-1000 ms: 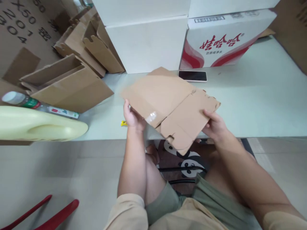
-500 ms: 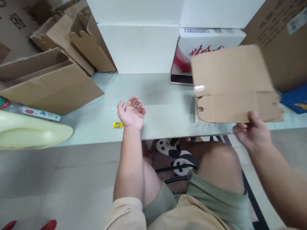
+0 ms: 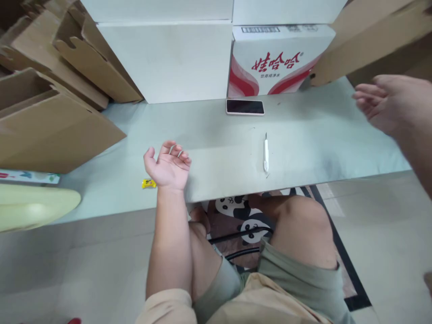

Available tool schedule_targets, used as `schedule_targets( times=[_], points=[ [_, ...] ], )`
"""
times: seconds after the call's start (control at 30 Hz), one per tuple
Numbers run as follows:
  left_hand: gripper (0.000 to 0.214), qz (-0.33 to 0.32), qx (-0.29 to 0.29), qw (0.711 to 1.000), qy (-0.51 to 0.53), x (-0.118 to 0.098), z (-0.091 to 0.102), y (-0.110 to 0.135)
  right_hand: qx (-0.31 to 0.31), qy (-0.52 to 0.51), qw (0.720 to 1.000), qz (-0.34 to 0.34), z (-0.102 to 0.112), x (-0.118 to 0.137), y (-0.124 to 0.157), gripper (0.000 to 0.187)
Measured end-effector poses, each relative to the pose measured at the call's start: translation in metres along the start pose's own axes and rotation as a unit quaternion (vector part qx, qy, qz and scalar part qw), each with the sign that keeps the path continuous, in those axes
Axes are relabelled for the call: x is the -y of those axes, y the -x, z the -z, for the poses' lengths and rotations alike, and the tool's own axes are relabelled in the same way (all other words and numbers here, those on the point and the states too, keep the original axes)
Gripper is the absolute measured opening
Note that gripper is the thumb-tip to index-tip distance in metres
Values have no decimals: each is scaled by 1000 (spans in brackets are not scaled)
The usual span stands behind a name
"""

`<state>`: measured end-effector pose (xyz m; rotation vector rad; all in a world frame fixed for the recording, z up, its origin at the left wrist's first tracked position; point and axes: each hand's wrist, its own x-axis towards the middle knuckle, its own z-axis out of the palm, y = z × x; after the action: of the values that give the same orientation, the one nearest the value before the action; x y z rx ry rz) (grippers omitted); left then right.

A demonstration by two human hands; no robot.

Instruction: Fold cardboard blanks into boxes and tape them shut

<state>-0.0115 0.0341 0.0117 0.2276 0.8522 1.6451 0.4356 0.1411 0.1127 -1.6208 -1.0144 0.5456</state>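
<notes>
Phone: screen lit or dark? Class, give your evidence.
Dark: the phone lies face up on the table, plain black. Whether it's powered off, I cannot tell.

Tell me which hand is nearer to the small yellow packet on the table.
Left. The left hand, palm up, is close beside the small yellow packet, to its right; the right hand is much farther off, toward the right end of the table.

A phone (image 3: 245, 107) lies by a red-lettered carton (image 3: 278, 60), perhaps touching.
</notes>
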Motion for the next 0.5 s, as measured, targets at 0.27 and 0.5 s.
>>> schedule_targets(
  times=[0.27,0.5],
  points=[
    [51,-10,-6,999,30,-10,7,3,110,-19,968,-227,-32,-25,91,13],
    [49,-7,1,995,103,-22,12,16,259,94,950,-144,-60,-4,133,8]
  ],
)
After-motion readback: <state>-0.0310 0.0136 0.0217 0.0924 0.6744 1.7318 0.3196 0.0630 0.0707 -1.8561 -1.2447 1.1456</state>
